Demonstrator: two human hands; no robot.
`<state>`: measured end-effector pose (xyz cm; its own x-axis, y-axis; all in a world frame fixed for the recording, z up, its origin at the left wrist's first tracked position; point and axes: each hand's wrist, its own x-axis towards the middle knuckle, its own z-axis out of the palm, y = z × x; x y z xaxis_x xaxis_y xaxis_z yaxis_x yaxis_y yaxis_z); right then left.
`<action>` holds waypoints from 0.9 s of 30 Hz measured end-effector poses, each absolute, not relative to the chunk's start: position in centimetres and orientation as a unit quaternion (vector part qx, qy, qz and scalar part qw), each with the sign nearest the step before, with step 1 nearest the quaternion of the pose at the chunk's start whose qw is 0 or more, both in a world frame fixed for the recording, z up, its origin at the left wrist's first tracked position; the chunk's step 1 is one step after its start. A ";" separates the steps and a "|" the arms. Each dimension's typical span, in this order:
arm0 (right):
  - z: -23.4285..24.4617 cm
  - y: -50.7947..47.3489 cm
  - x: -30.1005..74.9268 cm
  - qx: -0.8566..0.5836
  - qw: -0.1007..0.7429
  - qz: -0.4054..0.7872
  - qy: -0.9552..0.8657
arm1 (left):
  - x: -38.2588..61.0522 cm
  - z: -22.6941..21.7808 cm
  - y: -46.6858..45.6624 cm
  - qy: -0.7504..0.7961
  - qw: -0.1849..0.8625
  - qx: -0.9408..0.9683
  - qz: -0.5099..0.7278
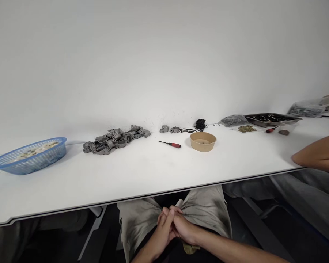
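Note:
My left hand (pixel 165 223) and my right hand (pixel 183 225) rest clasped together over my lap, below the table's front edge. Their fingers are folded closed around each other, and no object shows in them. Nearest on the white table (pixel 142 175) lies a red-handled screwdriver (pixel 173 144), its shaft pointing left. To its right stands a tan paper bowl (pixel 203 145) with a tiny dark bit at its bottom. A heap of grey ring-shaped moulded parts (pixel 116 138) lies left of the screwdriver. Two more grey parts (pixel 164 128) sit by the wall.
A blue plastic basket (pixel 38 160) with pale pieces stands far left. Black rings (pixel 200 125) are stacked behind the bowl. At right are a bag of grey pieces (pixel 234 120), small brass-coloured pieces (pixel 246 128), a dark tray (pixel 274 124), another screwdriver (pixel 271 130) and another person's arm (pixel 320 153).

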<state>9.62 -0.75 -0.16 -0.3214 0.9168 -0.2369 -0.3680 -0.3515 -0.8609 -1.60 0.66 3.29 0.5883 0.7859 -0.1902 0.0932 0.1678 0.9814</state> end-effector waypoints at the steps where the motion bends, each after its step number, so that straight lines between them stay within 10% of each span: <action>1: -0.2 -0.7 9.6 -0.379 0.439 0.730 -0.362 | -1.6 3.2 0.7 0.368 0.677 0.581 0.263; 27: 1.2 -1.0 9.8 -0.377 0.444 0.736 -0.345 | -2.0 1.3 1.8 0.367 0.672 0.595 0.244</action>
